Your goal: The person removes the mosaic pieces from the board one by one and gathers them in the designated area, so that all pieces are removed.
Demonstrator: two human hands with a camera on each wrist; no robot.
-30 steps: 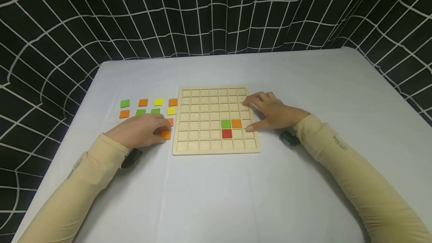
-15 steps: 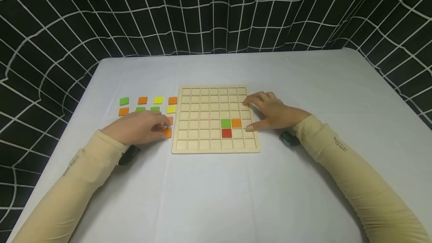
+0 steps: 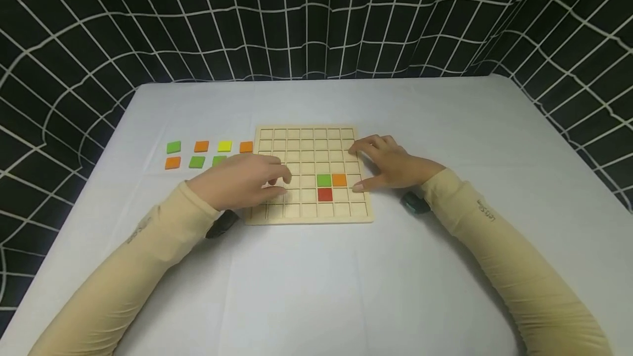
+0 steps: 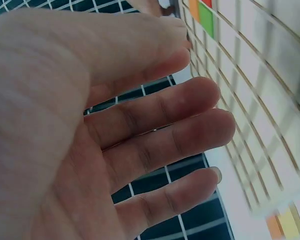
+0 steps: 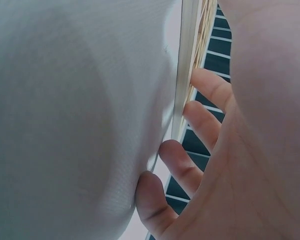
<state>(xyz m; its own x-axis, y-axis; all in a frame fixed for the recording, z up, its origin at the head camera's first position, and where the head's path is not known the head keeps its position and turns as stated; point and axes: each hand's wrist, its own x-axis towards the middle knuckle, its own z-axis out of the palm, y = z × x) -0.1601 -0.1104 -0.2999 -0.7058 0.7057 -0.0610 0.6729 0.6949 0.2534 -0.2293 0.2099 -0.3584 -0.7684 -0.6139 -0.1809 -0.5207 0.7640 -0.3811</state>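
A square wooden grid board lies flat on the white table, with green, orange and red square tiles set in its cells. My left hand is over the board's left side, palm down, thumb and index finger apart with no tile visible between them. In the left wrist view, its other fingers extend loosely. On the board's right edge rests my right hand, its fingers spread and touching the rim; the right wrist view shows the fingertips beside that edge.
Loose tiles lie left of the board, including green, yellow and orange ones. My left hand covers part of this group. A dark curtain with a white grid stands beyond the table.
My left hand has moved right from the loose tiles to over the board, and now hides the nearest tiles. My right hand stays on the board's edge. The head view has shifted slightly.
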